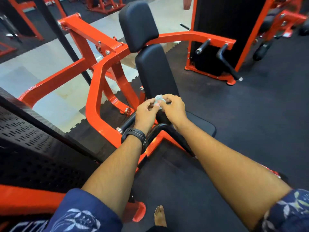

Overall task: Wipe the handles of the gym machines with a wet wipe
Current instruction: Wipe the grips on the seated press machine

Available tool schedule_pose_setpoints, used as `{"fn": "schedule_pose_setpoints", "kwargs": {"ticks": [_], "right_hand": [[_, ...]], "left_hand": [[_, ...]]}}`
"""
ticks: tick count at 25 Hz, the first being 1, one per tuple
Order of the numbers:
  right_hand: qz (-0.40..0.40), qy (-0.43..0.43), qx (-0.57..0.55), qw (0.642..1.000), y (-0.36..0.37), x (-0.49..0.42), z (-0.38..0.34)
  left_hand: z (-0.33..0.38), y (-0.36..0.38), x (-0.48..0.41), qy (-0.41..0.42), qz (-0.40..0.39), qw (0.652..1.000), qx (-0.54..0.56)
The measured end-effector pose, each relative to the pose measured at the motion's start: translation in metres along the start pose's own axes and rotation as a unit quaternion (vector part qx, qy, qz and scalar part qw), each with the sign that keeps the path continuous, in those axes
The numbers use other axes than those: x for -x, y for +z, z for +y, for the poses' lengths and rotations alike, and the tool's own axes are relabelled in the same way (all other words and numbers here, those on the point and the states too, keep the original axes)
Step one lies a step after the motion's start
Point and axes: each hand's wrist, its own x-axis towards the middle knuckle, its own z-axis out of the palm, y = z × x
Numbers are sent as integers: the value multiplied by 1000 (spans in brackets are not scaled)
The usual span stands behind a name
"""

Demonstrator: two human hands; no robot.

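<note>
Our left hand and right hand pinch a small crumpled pale wet wipe; black cylindrical handles at one o'clock seemingly await wiping.

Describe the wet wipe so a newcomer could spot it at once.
Find the black backrest at the centre of the orange machine. Below it the left hand and right hand meet, pinching the wet wipe: small, pale, crumpled, unlike anything nearby.

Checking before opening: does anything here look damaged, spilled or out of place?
Nothing looks damaged or spilled. The orange machine frame and black padded backrest look intact. Only oddity: a bare foot on the black rubber floor.
</note>
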Motion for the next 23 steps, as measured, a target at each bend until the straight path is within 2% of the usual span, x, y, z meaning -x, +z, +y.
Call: {"fn": "schedule_pose_setpoints", "kwargs": {"ticks": [3, 7, 11, 17, 23], "right_hand": [[19, 7, -61, 998, -49, 12, 1], [61, 35, -111, 991, -116, 38, -6], [92, 45, -160, 982, -197, 67, -15], [189, -14, -129, 973, -311, 112, -21], [284, -16, -62, 957, -447, 160, -34]], "left_hand": [[26, 36, 16, 6, -10, 998, 56], [64, 86, 48, 27, -3, 996, 88], [109, 142, 80, 56, -35, 992, 105], [169, 236, 129, 75, -86, 982, 151], [243, 344, 186, 104, -147, 960, 213]]}}
